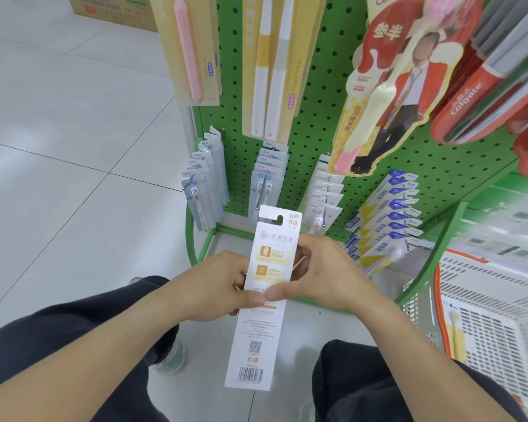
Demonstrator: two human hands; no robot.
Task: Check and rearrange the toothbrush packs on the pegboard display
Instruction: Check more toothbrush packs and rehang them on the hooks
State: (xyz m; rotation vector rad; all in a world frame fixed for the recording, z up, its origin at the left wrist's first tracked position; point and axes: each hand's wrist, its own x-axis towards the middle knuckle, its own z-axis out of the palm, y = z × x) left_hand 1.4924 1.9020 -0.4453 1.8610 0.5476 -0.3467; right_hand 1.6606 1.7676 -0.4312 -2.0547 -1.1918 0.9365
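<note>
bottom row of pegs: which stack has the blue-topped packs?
The rightmost stack, beside the white basket. Its packs have blue header corners and yellow triangles; the three stacks to its left are pale grey-white.

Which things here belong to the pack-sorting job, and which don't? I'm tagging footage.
Job:
- white toothbrush pack, held by left hand and right hand
- green pegboard
- hanging blue-and-yellow packs

Lying about:
- cardboard box
- white basket

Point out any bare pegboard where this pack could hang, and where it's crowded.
Bare pegboard lies between the yellow-white packs and the red cutout pack, and a smaller patch under the cutout, above the blue-yellow packs. The bottom row of hooks is crowded. Both hands, left and right, hold the pack.
</note>
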